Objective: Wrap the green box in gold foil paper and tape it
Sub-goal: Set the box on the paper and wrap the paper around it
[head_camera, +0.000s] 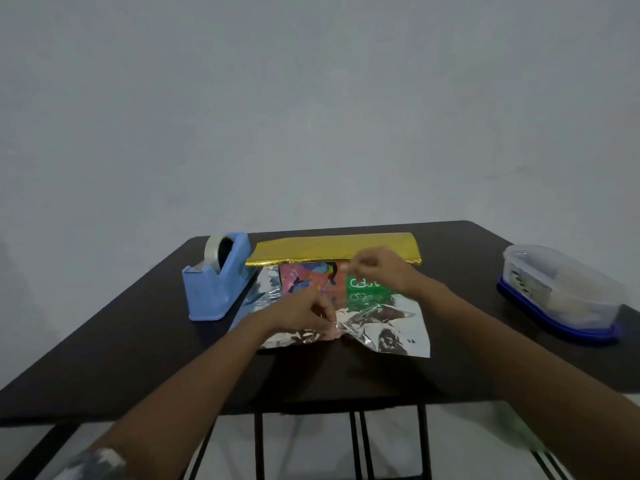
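The green box (367, 289), with a colourful printed top, lies flat on a sheet of foil paper (391, 332) in the middle of the dark table. The sheet's silver side faces up; its far part is folded so the gold side (332, 251) shows behind the box. My left hand (304, 313) pinches the crumpled near edge of the foil in front of the box. My right hand (377, 270) is over the box's far right corner, thumb and fingers pinched together on something small that I cannot make out.
A blue tape dispenser (216, 278) with a roll of clear tape stands left of the foil. A clear plastic container with a blue lid (557, 292) lies at the table's right edge. The dark table (138, 341) ends close in front of me.
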`<state>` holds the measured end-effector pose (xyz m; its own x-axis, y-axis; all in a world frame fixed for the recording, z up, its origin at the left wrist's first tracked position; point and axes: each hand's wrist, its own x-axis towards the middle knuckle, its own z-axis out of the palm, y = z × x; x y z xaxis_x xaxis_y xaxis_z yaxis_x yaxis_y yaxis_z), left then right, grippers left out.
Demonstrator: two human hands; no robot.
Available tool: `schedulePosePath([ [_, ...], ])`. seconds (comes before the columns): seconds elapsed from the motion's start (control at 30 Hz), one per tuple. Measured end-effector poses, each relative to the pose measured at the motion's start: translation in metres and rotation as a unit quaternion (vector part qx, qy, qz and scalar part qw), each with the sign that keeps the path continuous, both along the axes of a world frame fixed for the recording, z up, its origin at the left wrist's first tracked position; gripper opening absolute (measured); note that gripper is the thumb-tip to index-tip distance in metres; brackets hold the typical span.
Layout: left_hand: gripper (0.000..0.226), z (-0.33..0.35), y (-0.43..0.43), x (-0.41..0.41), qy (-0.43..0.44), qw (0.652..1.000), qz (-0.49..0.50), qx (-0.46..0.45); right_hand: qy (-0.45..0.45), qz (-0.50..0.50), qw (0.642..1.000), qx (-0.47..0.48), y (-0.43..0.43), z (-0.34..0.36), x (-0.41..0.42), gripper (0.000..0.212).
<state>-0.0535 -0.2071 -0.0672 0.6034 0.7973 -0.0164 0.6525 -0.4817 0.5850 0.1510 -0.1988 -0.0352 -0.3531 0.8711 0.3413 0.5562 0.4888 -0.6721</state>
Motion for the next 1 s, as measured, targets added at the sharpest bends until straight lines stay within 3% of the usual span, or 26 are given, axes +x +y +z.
schedulePosePath([
  [0.07,0.008,0.011,0.003,0.004,-0.039,0.999,0.031,-0.020,-0.149,0.002,0.987,-0.053,-0.020,-0.007,0.001,0.031],
  [0.13,0.014,0.019,0.006,0.008,-0.091,0.994,0.068,-0.003,-0.274,-0.039,0.961,-0.023,-0.031,-0.014,0.002,0.036],
  [0.23,0.026,0.021,-0.001,0.013,-0.063,0.991,0.082,0.088,-0.338,-0.115,0.932,0.067,-0.038,-0.015,0.007,0.031],
  [0.33,0.057,0.020,-0.017,0.010,0.110,0.979,0.073,0.155,-0.244,-0.183,0.950,0.069,-0.036,-0.007,0.019,0.019],
  [0.4,0.059,0.019,-0.020,0.003,0.223,0.942,0.076,0.240,-0.191,-0.209,0.957,0.062,-0.030,-0.001,0.025,0.020],
  [0.43,0.053,0.020,-0.020,-0.003,0.231,0.930,0.090,0.271,-0.177,-0.215,0.959,0.060,-0.027,0.002,0.027,0.019],
  [0.57,0.024,0.045,-0.006,-0.035,0.173,0.914,0.203,0.305,-0.127,-0.205,0.968,0.067,-0.009,0.014,0.041,0.009],
  [0.63,0.017,0.067,0.004,-0.049,0.138,0.911,0.245,0.301,-0.075,-0.198,0.976,0.047,0.001,0.021,0.048,0.015],
  [0.8,0.009,0.105,0.037,-0.067,-0.025,0.954,0.220,0.203,0.095,-0.168,0.981,0.000,0.032,0.028,0.058,0.030],
  [0.93,0.006,0.113,0.073,-0.077,-0.133,0.957,0.213,0.147,0.183,-0.154,0.971,-0.021,0.062,0.031,0.063,0.024],
  [1.0,0.009,0.109,0.094,-0.077,-0.169,0.953,0.220,0.120,0.214,-0.161,0.963,-0.044,0.080,0.026,0.065,0.037],
])
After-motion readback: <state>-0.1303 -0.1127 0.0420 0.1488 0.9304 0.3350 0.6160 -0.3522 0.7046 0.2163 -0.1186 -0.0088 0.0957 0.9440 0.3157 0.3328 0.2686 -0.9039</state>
